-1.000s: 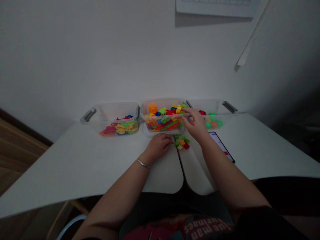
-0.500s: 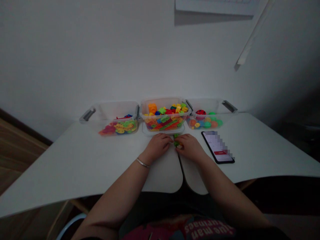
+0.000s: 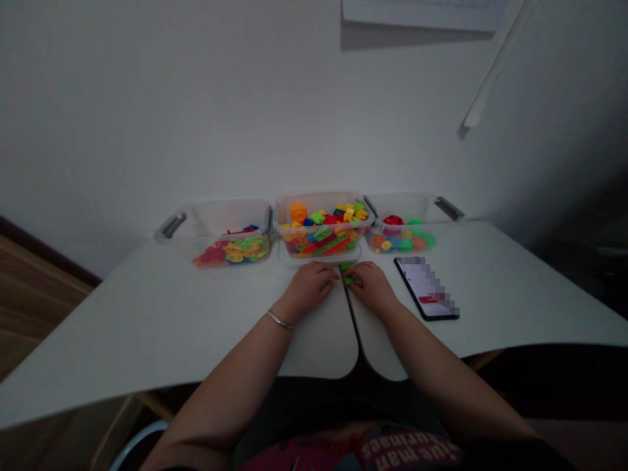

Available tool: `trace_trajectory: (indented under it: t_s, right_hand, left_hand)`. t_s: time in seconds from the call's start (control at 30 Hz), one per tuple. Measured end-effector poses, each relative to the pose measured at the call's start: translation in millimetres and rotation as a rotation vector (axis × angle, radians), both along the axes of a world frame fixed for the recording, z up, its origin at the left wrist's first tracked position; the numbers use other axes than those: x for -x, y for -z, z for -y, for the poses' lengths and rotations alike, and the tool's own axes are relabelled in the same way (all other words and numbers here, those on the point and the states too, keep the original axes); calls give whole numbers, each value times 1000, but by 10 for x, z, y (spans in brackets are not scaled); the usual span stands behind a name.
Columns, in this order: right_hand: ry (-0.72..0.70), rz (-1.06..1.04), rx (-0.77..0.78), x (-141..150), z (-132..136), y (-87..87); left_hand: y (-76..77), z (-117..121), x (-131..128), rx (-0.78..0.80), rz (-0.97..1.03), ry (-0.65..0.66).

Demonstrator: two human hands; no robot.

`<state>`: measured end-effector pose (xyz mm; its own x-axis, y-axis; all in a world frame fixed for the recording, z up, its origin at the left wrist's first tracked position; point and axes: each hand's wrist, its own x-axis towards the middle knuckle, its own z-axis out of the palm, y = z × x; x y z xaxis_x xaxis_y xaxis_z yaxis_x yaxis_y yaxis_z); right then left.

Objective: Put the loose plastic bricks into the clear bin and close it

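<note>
Head view: hands around plastic bricks

Light: dim, flat. Table: edges bowed by distortion. Phone screen: was pixelated. Green bricks: were blurred.

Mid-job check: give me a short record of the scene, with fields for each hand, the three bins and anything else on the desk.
Left hand: resting on the white desk, close to the green bricks; silver bangle on the wrist
Right hand: fingertips at small green toy bricks; grip unclear
Middle bin: clear plastic, mixed coloured toy bricks
Left bin: clear plastic, small multicoloured pieces
Right bin: clear plastic, round coloured toys
Also on desk: smartphone, right of the right hand, screen lit
</note>
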<state>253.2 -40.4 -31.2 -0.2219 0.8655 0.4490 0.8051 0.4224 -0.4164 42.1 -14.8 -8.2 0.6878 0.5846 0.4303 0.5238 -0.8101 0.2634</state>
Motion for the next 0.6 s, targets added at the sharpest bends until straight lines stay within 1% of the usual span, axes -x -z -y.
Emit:
trace_trajectory:
  t_s: [0.23,0.37,0.47,0.57,0.6]
  right_hand:
    - [125,-217,-95,1,-23,12]
    - [169,-353,-138,-18,-44,-40]
    - [167,-459,-157,-18,-87,-187]
    - [153,-615,-211,0,-158,-453]
    - [174,-648,-252,9,-190,-559]
  left_hand:
    - [8,1,6,20,17,-28]
    - [-14,3,5,19,7,-37]
    - [-24,-1,9,21,4,-45]
    - [-16,-11,17,19,0,-42]
    - [-10,-15,20,16,-1,-42]
